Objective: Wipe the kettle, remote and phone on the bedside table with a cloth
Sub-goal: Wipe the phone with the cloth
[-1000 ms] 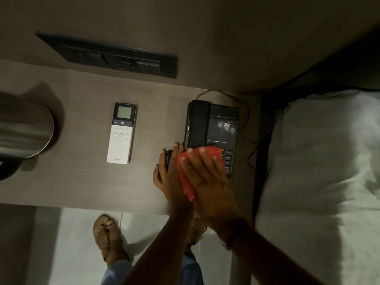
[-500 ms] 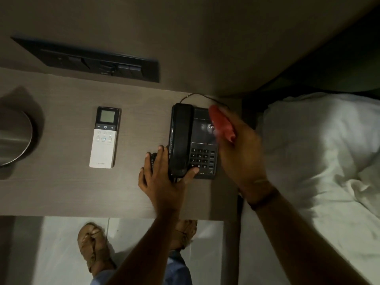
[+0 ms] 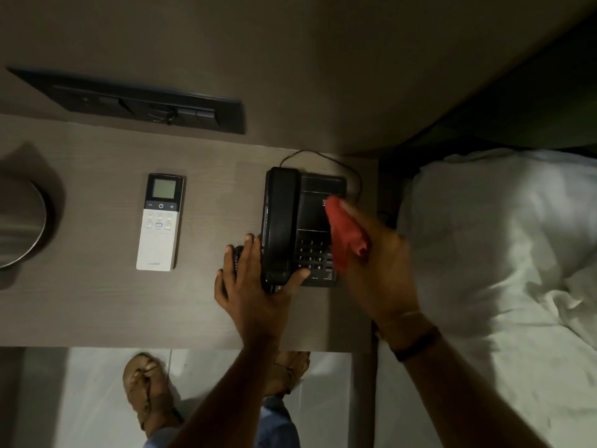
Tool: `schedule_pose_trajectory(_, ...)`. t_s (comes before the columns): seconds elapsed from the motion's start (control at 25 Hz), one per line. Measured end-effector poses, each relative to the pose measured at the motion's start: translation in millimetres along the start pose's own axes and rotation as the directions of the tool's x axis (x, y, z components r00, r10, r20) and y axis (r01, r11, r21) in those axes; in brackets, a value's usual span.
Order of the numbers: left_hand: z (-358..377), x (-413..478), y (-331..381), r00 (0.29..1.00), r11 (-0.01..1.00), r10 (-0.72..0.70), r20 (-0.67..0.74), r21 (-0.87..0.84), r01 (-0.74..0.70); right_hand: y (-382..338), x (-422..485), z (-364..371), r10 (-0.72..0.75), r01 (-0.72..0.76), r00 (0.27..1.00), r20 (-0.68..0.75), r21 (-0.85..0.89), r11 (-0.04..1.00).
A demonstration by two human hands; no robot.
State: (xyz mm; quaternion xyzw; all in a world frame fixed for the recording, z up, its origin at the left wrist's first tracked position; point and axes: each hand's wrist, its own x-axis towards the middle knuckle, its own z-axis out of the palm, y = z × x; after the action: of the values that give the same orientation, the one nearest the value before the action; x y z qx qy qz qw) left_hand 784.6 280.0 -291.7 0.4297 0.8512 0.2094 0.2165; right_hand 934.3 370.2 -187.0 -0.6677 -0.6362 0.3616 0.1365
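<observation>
Steadying the phone (image 3: 292, 221) at the tabletop's (image 3: 97, 305) right end, the left hand (image 3: 255, 286) spreads its fingers around the handset's near end while the right hand (image 3: 378, 273), fingers clamped on the red cloth (image 3: 344, 234), wipes the keypad side.

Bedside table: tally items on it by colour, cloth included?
Black: 1, phone
White: 1, remote
Silver: 1, kettle, partly cut off at the frame edge
Red: 1, cloth, held in the right hand over the phone
Total: 4
</observation>
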Motion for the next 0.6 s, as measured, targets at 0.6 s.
schedule_pose_trajectory(0.6, 3.3, 0.7, -4.7, 1.000, 1.000, 0.025, -0.009, 0.014, -0.025, -24.2, 77.0, 46.7, -0.110, 0.105, 0.994, 0.004, -0.334, 0.937)
